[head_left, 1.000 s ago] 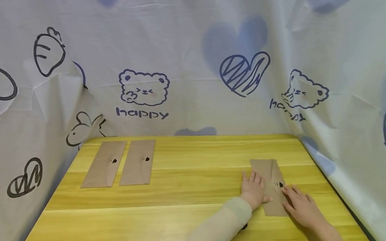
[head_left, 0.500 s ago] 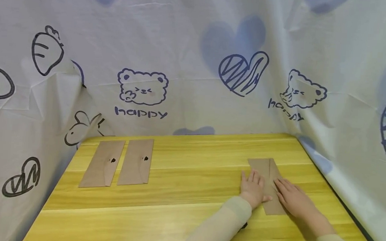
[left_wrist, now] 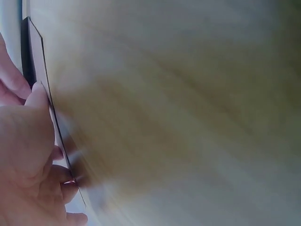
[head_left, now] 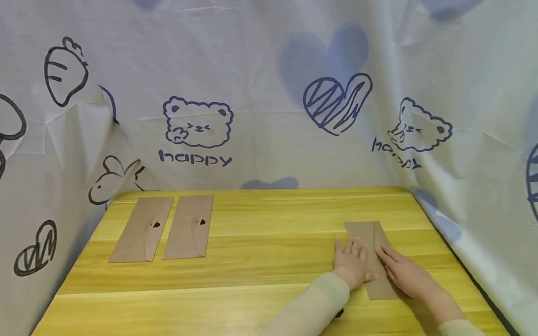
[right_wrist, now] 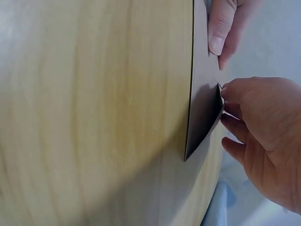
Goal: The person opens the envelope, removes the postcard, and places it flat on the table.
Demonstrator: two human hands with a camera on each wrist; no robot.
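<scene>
A brown paper envelope (head_left: 366,231) lies on the right part of the yellow wooden table (head_left: 252,295). My left hand (head_left: 350,260) rests flat on the envelope's left half, fingers straight. My right hand (head_left: 405,275) lies over its right side, and straight fingers cover the pointed flap. In the right wrist view the flap (right_wrist: 204,117) stands slightly raised off the table, with my right hand's fingertips (right_wrist: 231,92) touching its tip and my left hand's fingers (right_wrist: 220,28) pressing the envelope (right_wrist: 199,52) further along. The left wrist view is blurred and shows my left hand (left_wrist: 23,155) by the envelope's edge.
Two more brown envelopes (head_left: 142,229) (head_left: 188,227) lie side by side at the table's far left, each with a small black mark on its flap. White cloth printed with bears and hearts (head_left: 255,85) walls in the table at the back and on both sides.
My right hand has slid left and away from me over the envelope's flap and now covers the small black mark on it. My left hand has stayed put.
</scene>
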